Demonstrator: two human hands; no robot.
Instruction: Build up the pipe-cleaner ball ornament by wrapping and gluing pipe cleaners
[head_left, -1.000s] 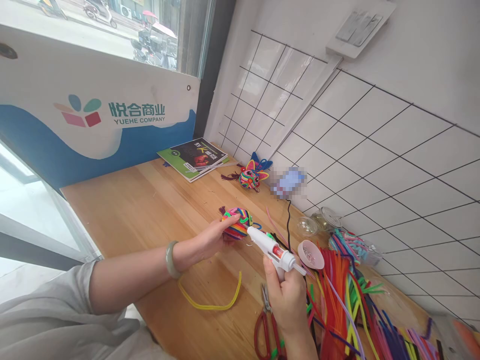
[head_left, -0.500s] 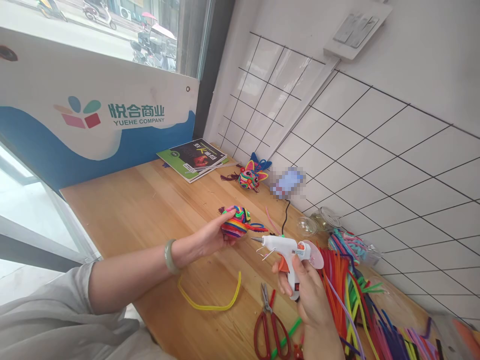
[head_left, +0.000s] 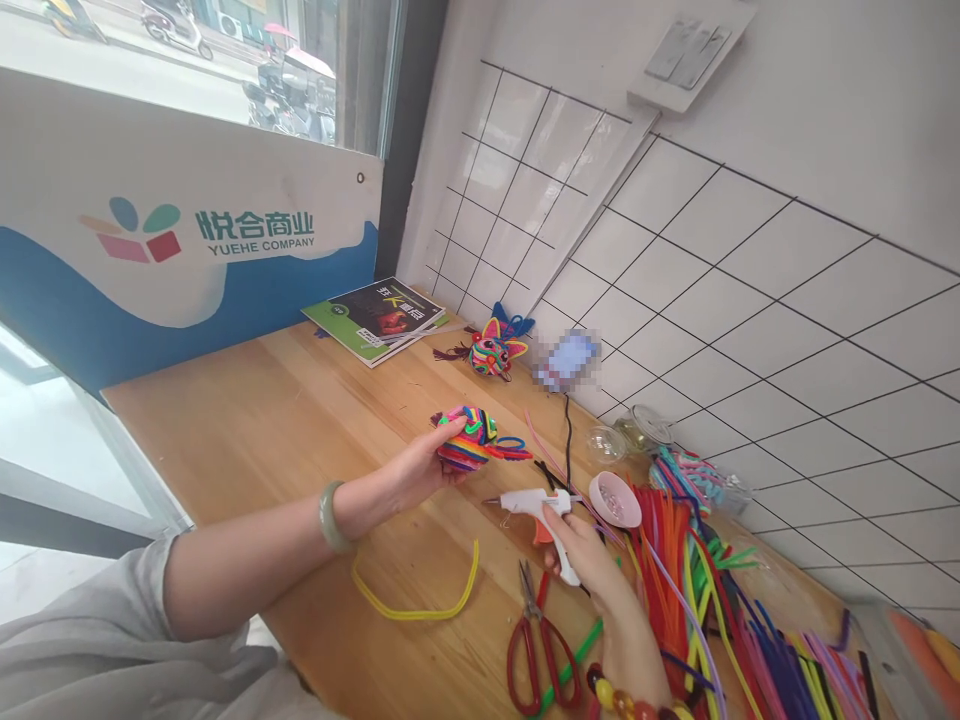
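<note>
My left hand grips a round craft figure wound in rainbow-striped pipe cleaners, with blue and red loops sticking out at its right side. My right hand is closed around the handle of a white hot glue gun with an orange trigger, low over the table. The gun's nozzle points left and sits below the figure, apart from it. Red-handled scissors lie just below the gun. A bent yellow pipe cleaner rests beneath my left forearm.
A finished-looking figure with ears stands at the back beside a booklet and a blurred screen. Along the tiled wall are a small pink bowl, a glass jar and many coloured pipe cleaners.
My right hand has moved left and away from me with the glue gun, bringing it lower and uncovering the pink bowl and a beaded bracelet. My left hand still holds the figure.
</note>
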